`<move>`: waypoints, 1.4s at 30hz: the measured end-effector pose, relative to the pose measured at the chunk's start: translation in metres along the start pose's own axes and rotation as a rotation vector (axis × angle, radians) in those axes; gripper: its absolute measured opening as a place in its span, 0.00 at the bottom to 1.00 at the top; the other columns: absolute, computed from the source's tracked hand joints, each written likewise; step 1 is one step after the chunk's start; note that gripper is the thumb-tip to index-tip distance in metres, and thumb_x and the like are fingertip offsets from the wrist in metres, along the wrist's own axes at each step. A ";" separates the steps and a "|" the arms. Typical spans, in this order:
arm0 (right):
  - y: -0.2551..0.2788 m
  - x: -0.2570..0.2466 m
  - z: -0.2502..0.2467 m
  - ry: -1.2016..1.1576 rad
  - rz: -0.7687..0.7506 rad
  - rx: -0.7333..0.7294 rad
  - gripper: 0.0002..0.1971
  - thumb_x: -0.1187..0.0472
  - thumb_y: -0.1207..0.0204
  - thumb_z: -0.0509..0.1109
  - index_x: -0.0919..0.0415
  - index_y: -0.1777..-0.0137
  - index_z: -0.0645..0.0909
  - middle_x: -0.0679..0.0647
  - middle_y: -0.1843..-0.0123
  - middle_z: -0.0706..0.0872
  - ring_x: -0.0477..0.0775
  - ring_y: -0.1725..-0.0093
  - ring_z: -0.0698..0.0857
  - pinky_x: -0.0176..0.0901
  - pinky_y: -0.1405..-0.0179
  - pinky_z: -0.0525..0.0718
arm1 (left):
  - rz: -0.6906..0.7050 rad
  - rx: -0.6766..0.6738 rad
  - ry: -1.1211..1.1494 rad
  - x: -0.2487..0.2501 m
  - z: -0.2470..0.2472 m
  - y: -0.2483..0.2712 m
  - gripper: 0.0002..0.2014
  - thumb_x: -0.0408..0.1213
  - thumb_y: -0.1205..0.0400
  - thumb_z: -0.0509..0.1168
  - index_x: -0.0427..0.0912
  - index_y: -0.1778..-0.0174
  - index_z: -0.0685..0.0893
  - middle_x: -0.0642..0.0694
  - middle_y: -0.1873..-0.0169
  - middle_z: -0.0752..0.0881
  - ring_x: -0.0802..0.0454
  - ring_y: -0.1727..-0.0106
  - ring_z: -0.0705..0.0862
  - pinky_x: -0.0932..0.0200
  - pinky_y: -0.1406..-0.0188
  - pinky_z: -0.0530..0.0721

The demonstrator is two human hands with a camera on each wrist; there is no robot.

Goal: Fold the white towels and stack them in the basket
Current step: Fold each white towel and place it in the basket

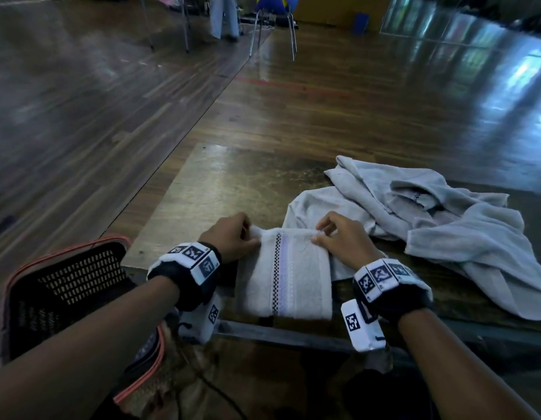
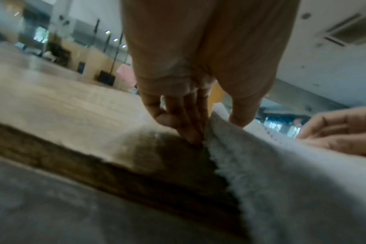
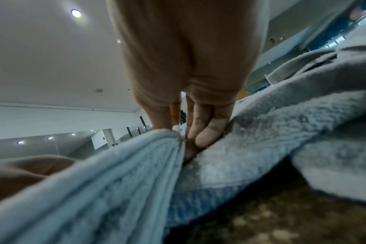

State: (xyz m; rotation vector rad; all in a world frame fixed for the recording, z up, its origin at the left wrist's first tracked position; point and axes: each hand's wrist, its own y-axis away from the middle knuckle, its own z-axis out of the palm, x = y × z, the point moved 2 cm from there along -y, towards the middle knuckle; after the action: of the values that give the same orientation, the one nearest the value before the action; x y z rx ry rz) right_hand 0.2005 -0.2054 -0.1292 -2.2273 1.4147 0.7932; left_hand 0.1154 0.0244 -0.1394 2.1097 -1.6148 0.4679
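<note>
Wooden table (image 1: 208, 189) is carrying a loose heap of white towels (image 1: 445, 219) on its right; the black mesh basket (image 1: 66, 286) is sitting beside its left edge. Folded towel (image 1: 289, 277) is lying at the near edge, its far corners being pinched by the left hand (image 1: 233, 236) and right hand (image 1: 342, 237).

Worn wooden table (image 1: 233, 183) on glossy plank floor (image 1: 81, 101). Metal-legged chair (image 1: 273, 22) stands far back, near blue box (image 1: 361, 23).

left hand (image 1: 233, 236) pinching, right hand (image 1: 342, 239) pinching, forearms extended
</note>
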 end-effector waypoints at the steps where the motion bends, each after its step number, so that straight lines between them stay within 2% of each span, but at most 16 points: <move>1: -0.001 0.001 0.000 0.007 -0.016 0.016 0.08 0.55 0.30 0.75 0.49 0.60 0.77 0.42 0.63 0.82 0.39 0.61 0.80 0.29 0.66 0.72 | 0.033 0.031 -0.037 -0.001 -0.001 -0.001 0.13 0.51 0.25 0.67 0.51 0.50 0.77 0.51 0.54 0.81 0.48 0.54 0.80 0.54 0.58 0.80; 2: -0.001 0.002 0.000 0.016 -0.036 0.029 0.08 0.56 0.29 0.75 0.50 0.60 0.77 0.42 0.63 0.82 0.40 0.61 0.80 0.30 0.65 0.72 | 0.076 0.057 -0.072 -0.002 -0.002 -0.002 0.14 0.50 0.24 0.66 0.53 0.45 0.78 0.52 0.49 0.81 0.49 0.52 0.81 0.53 0.56 0.81; 4: 0.000 0.001 0.000 0.049 -0.091 0.047 0.06 0.57 0.28 0.74 0.53 0.60 0.78 0.45 0.62 0.83 0.45 0.60 0.82 0.35 0.61 0.77 | 0.161 0.090 -0.127 0.001 -0.006 -0.003 0.10 0.46 0.22 0.65 0.55 0.45 0.82 0.52 0.45 0.82 0.49 0.47 0.82 0.51 0.53 0.82; 7: 0.003 -0.002 0.000 0.091 -0.174 0.059 0.06 0.59 0.27 0.73 0.58 0.61 0.78 0.50 0.62 0.84 0.52 0.60 0.83 0.45 0.57 0.82 | 0.257 0.073 -0.183 0.006 -0.009 -0.004 0.09 0.42 0.21 0.64 0.53 0.49 0.87 0.53 0.45 0.85 0.48 0.44 0.82 0.52 0.52 0.83; 10: 0.003 -0.006 -0.001 0.149 -0.184 0.046 0.07 0.60 0.26 0.72 0.58 0.61 0.77 0.50 0.63 0.82 0.52 0.61 0.82 0.46 0.58 0.81 | 0.313 0.056 -0.232 0.006 -0.010 -0.004 0.09 0.41 0.20 0.63 0.50 0.48 0.88 0.53 0.45 0.85 0.49 0.44 0.82 0.54 0.53 0.82; 13: 0.001 -0.010 -0.001 0.153 -0.182 0.000 0.04 0.63 0.26 0.72 0.59 0.55 0.79 0.50 0.62 0.80 0.48 0.62 0.79 0.36 0.61 0.76 | 0.267 0.009 -0.193 0.006 -0.010 -0.006 0.06 0.39 0.21 0.64 0.47 0.52 0.86 0.49 0.48 0.85 0.48 0.46 0.82 0.49 0.49 0.83; 15: 0.000 -0.012 -0.003 0.145 -0.188 -0.035 0.07 0.64 0.26 0.71 0.61 0.49 0.81 0.51 0.60 0.80 0.45 0.62 0.77 0.31 0.61 0.73 | 0.219 -0.019 -0.159 0.006 -0.010 -0.009 0.03 0.38 0.21 0.65 0.45 0.54 0.83 0.46 0.50 0.84 0.46 0.48 0.82 0.46 0.47 0.82; 17: 0.001 -0.014 -0.006 0.183 -0.219 -0.041 0.04 0.64 0.25 0.71 0.60 0.51 0.83 0.51 0.56 0.81 0.47 0.58 0.79 0.36 0.56 0.75 | 0.210 -0.033 -0.147 0.008 -0.010 -0.010 0.04 0.37 0.21 0.65 0.44 0.53 0.81 0.45 0.49 0.84 0.45 0.48 0.82 0.45 0.46 0.82; 19: 0.005 -0.016 -0.008 0.234 -0.269 -0.031 0.01 0.62 0.25 0.70 0.57 0.55 0.82 0.48 0.54 0.82 0.50 0.53 0.82 0.44 0.52 0.80 | 0.248 -0.037 -0.156 0.010 -0.010 -0.010 0.07 0.35 0.21 0.64 0.42 0.48 0.82 0.44 0.48 0.84 0.44 0.48 0.82 0.46 0.46 0.82; 22: 0.008 -0.016 -0.010 0.241 -0.308 -0.016 0.01 0.60 0.24 0.68 0.55 0.55 0.80 0.48 0.54 0.85 0.50 0.52 0.83 0.52 0.53 0.82 | 0.327 -0.041 -0.229 0.014 -0.010 -0.009 0.07 0.34 0.21 0.64 0.40 0.50 0.85 0.43 0.48 0.83 0.43 0.47 0.82 0.47 0.47 0.82; 28: 0.006 -0.011 -0.007 0.183 -0.280 0.019 0.02 0.59 0.22 0.66 0.56 0.54 0.78 0.51 0.58 0.87 0.53 0.57 0.85 0.57 0.56 0.84 | 0.227 -0.057 -0.162 0.011 -0.009 -0.013 0.02 0.32 0.20 0.61 0.39 0.55 0.77 0.42 0.49 0.77 0.44 0.51 0.79 0.50 0.49 0.80; 32: 0.004 -0.010 -0.007 0.187 -0.246 0.044 0.03 0.59 0.22 0.66 0.57 0.53 0.78 0.52 0.58 0.87 0.54 0.57 0.85 0.58 0.55 0.84 | 0.205 -0.017 -0.130 0.010 -0.006 -0.015 0.04 0.31 0.20 0.56 0.43 0.57 0.68 0.43 0.56 0.76 0.43 0.59 0.76 0.53 0.62 0.73; 35: 0.005 -0.012 -0.004 0.242 -0.236 0.062 0.03 0.58 0.22 0.65 0.54 0.50 0.77 0.51 0.56 0.87 0.54 0.56 0.85 0.53 0.57 0.84 | 0.198 0.028 -0.182 0.010 -0.004 -0.016 0.04 0.31 0.20 0.57 0.43 0.56 0.68 0.39 0.56 0.80 0.42 0.61 0.77 0.54 0.64 0.72; 38: 0.006 -0.015 0.002 0.446 -0.269 0.057 0.07 0.58 0.20 0.62 0.53 0.49 0.82 0.51 0.49 0.84 0.54 0.48 0.82 0.51 0.53 0.81 | 0.209 0.124 -0.296 0.012 -0.003 -0.013 0.04 0.30 0.21 0.58 0.41 0.52 0.72 0.40 0.52 0.81 0.40 0.55 0.80 0.52 0.57 0.71; 40: 0.008 -0.020 0.007 0.654 -0.277 0.050 0.11 0.59 0.20 0.61 0.52 0.45 0.84 0.52 0.41 0.79 0.55 0.42 0.77 0.51 0.47 0.76 | 0.263 0.192 -0.325 0.016 -0.002 -0.007 0.06 0.32 0.20 0.58 0.42 0.49 0.75 0.44 0.48 0.82 0.43 0.49 0.81 0.51 0.47 0.71; 42: 0.014 -0.026 0.013 0.800 -0.283 0.068 0.13 0.59 0.20 0.58 0.54 0.43 0.83 0.52 0.38 0.77 0.56 0.39 0.73 0.52 0.43 0.70 | 0.329 0.196 -0.351 0.024 0.006 0.002 0.08 0.36 0.18 0.56 0.44 0.46 0.78 0.46 0.45 0.83 0.45 0.45 0.82 0.51 0.41 0.71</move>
State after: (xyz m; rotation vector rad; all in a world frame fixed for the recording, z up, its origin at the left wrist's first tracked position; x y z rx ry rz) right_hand 0.1759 -0.1855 -0.1232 -2.7350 1.3264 -0.2860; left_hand 0.1196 0.0017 -0.1318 2.1633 -2.2174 0.3855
